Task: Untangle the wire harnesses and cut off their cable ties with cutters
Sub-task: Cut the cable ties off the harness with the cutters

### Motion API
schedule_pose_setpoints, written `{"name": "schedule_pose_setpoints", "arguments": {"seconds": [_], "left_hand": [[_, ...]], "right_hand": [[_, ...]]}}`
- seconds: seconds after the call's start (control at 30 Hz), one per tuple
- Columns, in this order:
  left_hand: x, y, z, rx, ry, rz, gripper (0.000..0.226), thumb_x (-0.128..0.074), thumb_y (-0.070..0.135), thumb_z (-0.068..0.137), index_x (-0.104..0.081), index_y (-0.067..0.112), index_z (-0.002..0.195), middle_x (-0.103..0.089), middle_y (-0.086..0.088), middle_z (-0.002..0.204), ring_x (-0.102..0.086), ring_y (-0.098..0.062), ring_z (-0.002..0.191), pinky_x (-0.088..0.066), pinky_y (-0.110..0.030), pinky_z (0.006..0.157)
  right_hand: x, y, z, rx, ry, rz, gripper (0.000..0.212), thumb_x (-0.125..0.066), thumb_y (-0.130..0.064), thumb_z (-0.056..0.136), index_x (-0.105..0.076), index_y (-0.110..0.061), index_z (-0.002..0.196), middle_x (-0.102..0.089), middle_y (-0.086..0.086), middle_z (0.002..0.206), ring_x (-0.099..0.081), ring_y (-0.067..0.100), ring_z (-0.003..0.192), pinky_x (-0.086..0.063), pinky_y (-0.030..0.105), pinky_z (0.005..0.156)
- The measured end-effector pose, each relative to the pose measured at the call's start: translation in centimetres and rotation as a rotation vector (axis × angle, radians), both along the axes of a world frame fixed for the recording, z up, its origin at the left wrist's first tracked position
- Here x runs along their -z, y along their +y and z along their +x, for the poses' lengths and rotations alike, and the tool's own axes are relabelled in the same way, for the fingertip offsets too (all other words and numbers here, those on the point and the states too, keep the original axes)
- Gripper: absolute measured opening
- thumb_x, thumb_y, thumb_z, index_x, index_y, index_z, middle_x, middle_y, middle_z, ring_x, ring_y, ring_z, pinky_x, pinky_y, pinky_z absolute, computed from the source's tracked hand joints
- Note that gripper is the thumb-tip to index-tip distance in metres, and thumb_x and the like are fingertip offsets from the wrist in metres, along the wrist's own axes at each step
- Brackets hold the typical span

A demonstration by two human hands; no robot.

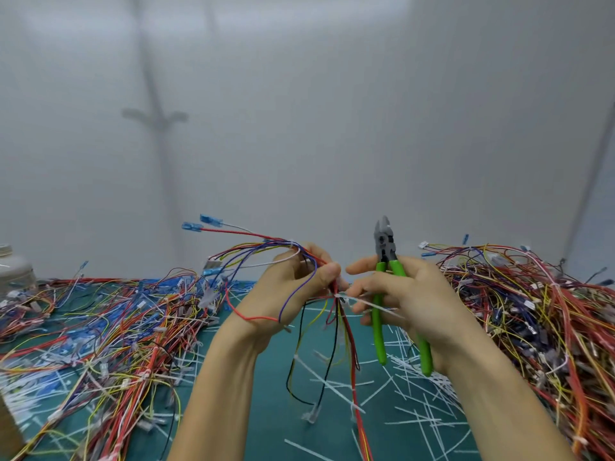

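Observation:
My left hand (pixel 293 287) grips a wire harness (pixel 336 331) of red, blue, yellow and black wires, lifted above the green mat (pixel 266 410). Its blue terminals (pixel 203 222) stick out to the upper left and its loose ends hang down to the mat. A white cable tie (pixel 362 302) wraps the bundle just below my left thumb. My right hand (pixel 409 294) holds green-handled cutters (pixel 386 247) in its palm, jaws pointing up, while its fingertips pinch the tail of the cable tie.
A spread of loose wire harnesses (pixel 109 324) covers the mat's left side. A thick tangled heap of harnesses (pixel 539 311) rises on the right. Several cut white cable ties (pixel 416 400) litter the mat's middle. A white jar (pixel 13 271) stands far left. A pale wall lies behind.

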State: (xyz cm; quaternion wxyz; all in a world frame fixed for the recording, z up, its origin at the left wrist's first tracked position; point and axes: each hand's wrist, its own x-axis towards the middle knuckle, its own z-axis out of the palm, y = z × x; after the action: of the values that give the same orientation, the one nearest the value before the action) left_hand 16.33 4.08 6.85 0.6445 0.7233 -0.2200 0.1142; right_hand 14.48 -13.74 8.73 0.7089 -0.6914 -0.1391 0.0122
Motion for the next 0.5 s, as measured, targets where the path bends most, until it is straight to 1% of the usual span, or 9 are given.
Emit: {"name": "schedule_pose_setpoints", "arguments": {"seconds": [0.07,0.13,0.17,0.23,0.3,0.33,0.4,0.43,0.5], "left_hand": [[-0.1,-0.1,0.2,-0.034,-0.017,-0.015,0.019,-0.070,0.022,0.086,-0.053,0.015,0.085,-0.072,-0.004,0.070,-0.071,-0.016,0.072,-0.058,-0.031,0.071],[-0.4,-0.2,0.2,-0.084,-0.032,-0.004,0.021,-0.073,0.024,0.084,-0.053,0.017,0.085,-0.070,-0.002,0.066,-0.068,-0.016,0.067,-0.055,-0.035,0.066],[-0.6,-0.3,0.2,-0.102,-0.030,-0.009,0.020,-0.073,0.023,0.085,-0.054,0.018,0.085,-0.069,-0.001,0.065,-0.067,-0.014,0.064,-0.054,-0.036,0.064],[-0.8,-0.3,0.1,-0.123,0.006,-0.044,0.010,-0.067,0.017,0.089,-0.057,0.018,0.086,-0.068,0.000,0.063,-0.064,-0.013,0.060,-0.051,-0.033,0.062],[-0.9,-0.4,-0.1,-0.119,0.032,-0.069,0.006,-0.064,0.014,0.091,-0.059,0.017,0.088,-0.068,0.001,0.065,-0.062,-0.014,0.062,-0.050,-0.030,0.060],[-0.8,-0.4,-0.1,-0.105,0.035,-0.073,0.004,-0.063,0.014,0.092,-0.060,0.016,0.090,-0.067,0.002,0.065,-0.062,-0.013,0.062,-0.050,-0.028,0.059],[-0.7,-0.6,-0.2,-0.069,0.053,-0.089,0.003,-0.059,0.014,0.094,-0.061,0.012,0.095,-0.066,0.005,0.065,-0.062,-0.008,0.060,-0.049,-0.019,0.054],[-0.7,-0.7,-0.2,-0.061,0.060,-0.102,0.007,-0.056,0.014,0.096,-0.062,0.010,0.097,-0.066,0.007,0.064,-0.061,-0.006,0.059,-0.048,-0.018,0.052],[-0.5,-0.5,-0.1,-0.026,0.083,-0.152,0.014,-0.051,0.015,0.099,-0.063,0.008,0.100,-0.065,0.008,0.064,-0.061,-0.009,0.060,-0.046,-0.018,0.050]], "right_hand": [[0.0,-0.2,-0.1,-0.077,-0.020,-0.088,0.018,-0.070,0.000,0.082,-0.070,-0.008,0.098,-0.074,0.011,0.076,-0.069,0.020,0.063,-0.058,0.031,0.060],[0.0,-0.4,-0.1,-0.106,-0.048,-0.103,0.020,-0.069,0.000,0.085,-0.069,-0.010,0.102,-0.076,0.010,0.083,-0.070,0.019,0.065,-0.058,0.030,0.061],[0.0,-0.4,-0.1,-0.109,-0.055,-0.087,0.022,-0.072,-0.002,0.082,-0.069,-0.010,0.103,-0.077,0.009,0.086,-0.069,0.019,0.066,-0.057,0.030,0.062],[0.0,-0.6,0.0,-0.124,-0.057,-0.052,0.034,-0.083,-0.016,0.067,-0.071,-0.012,0.100,-0.077,0.009,0.088,-0.069,0.019,0.066,-0.058,0.030,0.063],[-0.1,-0.6,-0.1,-0.142,-0.064,-0.047,0.039,-0.085,-0.025,0.057,-0.073,-0.013,0.093,-0.076,0.008,0.085,-0.068,0.019,0.065,-0.058,0.030,0.062],[-0.1,-0.6,-0.2,-0.138,-0.073,-0.040,0.036,-0.084,-0.026,0.057,-0.074,-0.013,0.089,-0.076,0.008,0.082,-0.067,0.019,0.063,-0.058,0.030,0.061],[0.0,-0.2,-0.3,-0.098,-0.088,0.017,0.025,-0.079,-0.023,0.066,-0.070,-0.012,0.087,-0.075,0.008,0.079,-0.065,0.018,0.060,-0.056,0.030,0.059],[0.0,0.1,-0.2,-0.062,-0.089,0.063,0.018,-0.076,-0.019,0.073,-0.067,-0.011,0.087,-0.075,0.009,0.078,-0.063,0.017,0.059,-0.055,0.030,0.057],[0.1,0.7,-0.2,0.015,-0.093,0.148,0.007,-0.069,-0.008,0.085,-0.063,-0.009,0.088,-0.074,0.009,0.075,-0.060,0.016,0.057,-0.053,0.031,0.053]]}}
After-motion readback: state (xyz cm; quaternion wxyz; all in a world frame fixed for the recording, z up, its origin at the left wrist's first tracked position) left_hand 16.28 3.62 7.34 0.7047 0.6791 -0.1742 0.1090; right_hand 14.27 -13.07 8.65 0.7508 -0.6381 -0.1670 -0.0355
